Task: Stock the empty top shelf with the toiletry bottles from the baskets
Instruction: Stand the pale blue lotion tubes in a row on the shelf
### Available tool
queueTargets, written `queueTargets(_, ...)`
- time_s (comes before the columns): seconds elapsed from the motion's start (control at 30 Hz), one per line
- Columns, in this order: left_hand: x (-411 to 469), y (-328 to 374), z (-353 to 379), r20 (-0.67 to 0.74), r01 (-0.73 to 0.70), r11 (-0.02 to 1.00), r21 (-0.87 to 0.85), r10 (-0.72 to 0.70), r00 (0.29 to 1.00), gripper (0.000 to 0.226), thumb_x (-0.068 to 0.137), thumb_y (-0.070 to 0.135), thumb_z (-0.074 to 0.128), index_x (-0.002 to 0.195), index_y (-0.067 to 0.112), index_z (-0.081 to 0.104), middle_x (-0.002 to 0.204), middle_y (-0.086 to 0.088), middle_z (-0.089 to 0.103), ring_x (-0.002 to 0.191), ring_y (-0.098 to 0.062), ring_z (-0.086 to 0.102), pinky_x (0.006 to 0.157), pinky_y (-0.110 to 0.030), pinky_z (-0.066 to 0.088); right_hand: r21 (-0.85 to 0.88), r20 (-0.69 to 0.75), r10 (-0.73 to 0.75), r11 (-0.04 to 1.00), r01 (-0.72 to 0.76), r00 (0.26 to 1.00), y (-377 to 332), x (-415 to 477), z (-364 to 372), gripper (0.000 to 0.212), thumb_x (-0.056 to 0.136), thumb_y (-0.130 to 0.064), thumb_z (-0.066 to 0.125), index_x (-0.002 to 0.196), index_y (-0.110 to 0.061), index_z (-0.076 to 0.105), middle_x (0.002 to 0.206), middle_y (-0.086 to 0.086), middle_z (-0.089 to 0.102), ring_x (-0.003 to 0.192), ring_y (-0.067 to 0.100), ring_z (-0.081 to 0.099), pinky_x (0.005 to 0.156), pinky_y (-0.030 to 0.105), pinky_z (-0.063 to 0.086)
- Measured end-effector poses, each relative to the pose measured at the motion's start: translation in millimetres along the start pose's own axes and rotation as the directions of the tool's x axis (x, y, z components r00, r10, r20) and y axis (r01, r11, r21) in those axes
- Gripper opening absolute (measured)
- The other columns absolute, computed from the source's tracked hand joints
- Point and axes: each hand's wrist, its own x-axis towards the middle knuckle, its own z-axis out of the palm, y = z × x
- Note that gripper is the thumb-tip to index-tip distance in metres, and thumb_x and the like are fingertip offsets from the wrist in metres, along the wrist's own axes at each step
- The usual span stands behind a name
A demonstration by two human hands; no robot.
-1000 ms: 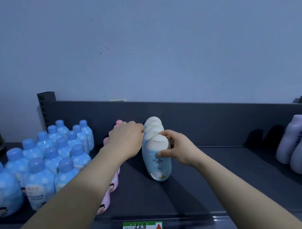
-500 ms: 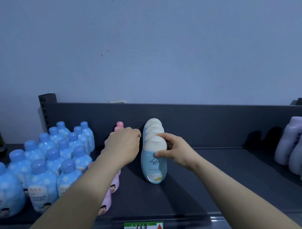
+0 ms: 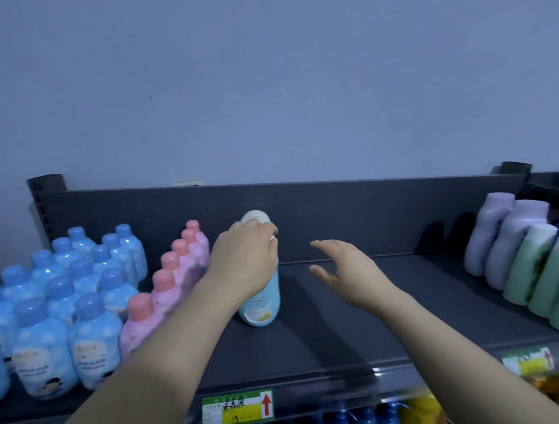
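Note:
A row of light-blue bottles with white caps [image 3: 262, 304] stands front to back in the middle of the dark top shelf [image 3: 386, 303]. My left hand [image 3: 245, 260] lies curled over the caps of the front bottles in that row, gripping them from above. Only the front bottle's lower body and the rearmost cap [image 3: 255, 216] show past the hand. My right hand [image 3: 343, 270] hovers just right of the row with fingers spread, holding nothing and touching no bottle.
Pink bottles [image 3: 167, 288] line up left of the row, and blue-capped bottles [image 3: 69, 301] crowd the far left. Purple bottles [image 3: 501, 239] and green bottles [image 3: 543, 278] stand at the right end. Bare shelf lies between. A price tag [image 3: 237, 408] hangs on the front edge.
My right hand let go of the front light-blue bottle and drew away to the right. My left hand moved from the pink row onto the light-blue bottles' caps. The view pulled back.

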Motion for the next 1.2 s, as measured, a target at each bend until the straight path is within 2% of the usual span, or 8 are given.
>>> queueTargets(0.1, 2.3, 39.9, 15.5, -0.009, -0.090, 0.995, -0.050, 0.089, 0.996, 0.030, 0.099, 0.032, 0.035, 0.119, 0.024, 0.056, 0.113, 0.002, 0.058, 0.101, -0.023, 0.052, 0.072, -0.032, 0.037, -0.058, -0.013, 0.070, 0.996, -0.071, 0.997, 26.7, -29.0, -15.1, 0.052, 0.098, -0.037, 0.049, 0.146, -0.024, 0.037, 0.150, -0.006, 0.039, 0.140, 0.012, 0.029, 0.111, 0.023, 0.023)
queueTargets(0.23, -3.2, 105.9, 43.5, 0.034, -0.208, 0.967, -0.148, 0.215, 0.976, 0.031, 0.099, 0.032, 0.034, 0.121, 0.024, 0.055, 0.115, 0.003, 0.057, 0.102, -0.023, 0.052, 0.083, -0.034, 0.043, -0.148, -0.033, 0.158, 0.976, -0.161, 0.987, 74.9, -79.8, -35.6, 0.053, 0.096, -0.037, 0.051, 0.146, -0.022, 0.038, 0.147, -0.003, 0.043, 0.137, 0.015, 0.035, 0.111, 0.024, 0.024)
queueTargets(0.43, -28.8, 223.6, 91.7, 0.099, -0.368, 0.880, -0.301, 0.412, 0.906, 0.033, 0.100, 0.032, 0.033, 0.125, 0.025, 0.053, 0.122, 0.004, 0.056, 0.108, -0.021, 0.051, 0.087, -0.034, 0.042, -0.217, -0.052, 0.338, 0.915, -0.341, 0.940, 151.9, -183.0, -72.4, 0.052, 0.097, -0.036, 0.051, 0.145, -0.021, 0.039, 0.145, 0.000, 0.046, 0.135, 0.017, 0.037, 0.110, 0.025, 0.023)
queueTargets(0.6, -68.5, 324.0, 135.5, 0.144, -0.452, 0.784, -0.426, 0.552, 0.821, 0.031, 0.098, 0.031, 0.038, 0.121, 0.023, 0.057, 0.116, -0.002, 0.058, 0.106, -0.027, 0.053, 0.087, -0.038, 0.042, -0.202, -0.085, 0.502, 0.837, -0.509, 0.860, 216.6, -276.7, -89.7, 0.044, 0.091, -0.027, 0.060, 0.133, -0.016, 0.055, 0.121, 0.005, 0.062, 0.118, 0.024, 0.052, 0.098, 0.028, 0.034)
queueTargets(0.8, -127.2, 427.4, 197.8, 0.260, -0.504, 0.676, -0.538, 0.702, 0.663, 0.028, 0.098, 0.030, 0.038, 0.113, 0.020, 0.058, 0.110, -0.002, 0.058, 0.105, -0.026, 0.054, 0.085, -0.040, 0.045, -0.216, -0.036, 0.705, 0.686, -0.695, 0.708, 283.9, -396.7, -87.8, 0.047, 0.094, -0.030, 0.056, 0.140, -0.020, 0.048, 0.130, 0.002, 0.058, 0.122, 0.020, 0.050, 0.100, 0.028, 0.035)
queueTargets(0.97, -184.3, 492.2, 262.2, 0.413, -0.480, 0.653, -0.585, 0.750, 0.517, 0.021, 0.098, 0.028, 0.040, 0.102, 0.017, 0.057, 0.106, -0.005, 0.058, 0.100, -0.028, 0.054, 0.078, -0.036, 0.044, -0.167, 0.053, 0.835, 0.548, -0.819, 0.548, 334.9, -486.0, -59.6, 0.046, 0.095, -0.032, 0.055, 0.139, -0.021, 0.049, 0.130, 0.003, 0.059, 0.120, 0.021, 0.051, 0.100, 0.029, 0.037)
queueTargets(1.1, -231.0, 529.4, 319.4, 0.524, -0.464, 0.669, -0.580, 0.743, 0.416, 0.024, 0.097, 0.030, 0.042, 0.110, 0.017, 0.057, 0.113, -0.005, 0.058, 0.106, -0.028, 0.055, 0.077, -0.034, 0.042, -0.149, 0.127, 0.900, 0.433, -0.889, 0.417, 372.8, -547.4, -26.7, 0.046, 0.094, -0.032, 0.055, 0.138, -0.022, 0.050, 0.128, 0.003, 0.061, 0.118, 0.022, 0.054, 0.097, 0.029, 0.039)
queueTargets(1.2, -266.2, 551.4, 365.0, 0.580, -0.453, 0.659, -0.600, 0.748, 0.322, 0.025, 0.094, 0.031, 0.047, 0.110, 0.017, 0.058, 0.118, -0.004, 0.060, 0.106, -0.027, 0.057, 0.080, -0.033, 0.044, -0.121, 0.178, 0.927, 0.353, -0.928, 0.329, 396.8, -587.7, 1.6, 0.039, 0.091, -0.026, 0.058, 0.129, -0.019, 0.058, 0.122, 0.006, 0.064, 0.114, 0.025, 0.056, 0.093, 0.031, 0.040)
